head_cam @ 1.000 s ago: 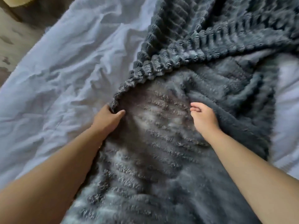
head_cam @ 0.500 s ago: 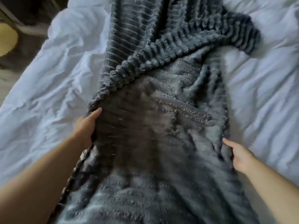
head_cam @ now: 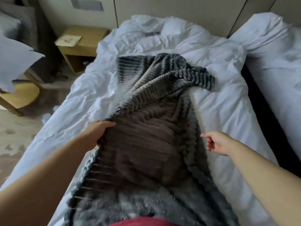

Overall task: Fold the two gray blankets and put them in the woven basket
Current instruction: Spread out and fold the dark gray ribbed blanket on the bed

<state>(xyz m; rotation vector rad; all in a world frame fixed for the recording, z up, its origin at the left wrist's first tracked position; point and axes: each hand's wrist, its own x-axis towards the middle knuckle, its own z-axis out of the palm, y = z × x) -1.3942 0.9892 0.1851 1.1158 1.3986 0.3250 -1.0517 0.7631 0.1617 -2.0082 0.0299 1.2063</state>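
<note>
Across the frame's centre, the gray blanket (head_cam: 146, 136) lay rumpled on the bed (head_cam: 219, 111). My left grip (head_cam: 96, 132) held its left edge; my right grip (head_cam: 218, 144) hung loose and empty beside the right edge. I judged it soft, limp and bulky: take hold at edge corners.

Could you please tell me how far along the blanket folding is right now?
Nothing looks finished: the gray blanket lies rumpled and unfolded along the white bed. In hand, the left hand grips its left edge, while the right hand hovers beside the right edge, holding nothing. Left: folding it, the second blanket, and the basket, neither in view.
</note>
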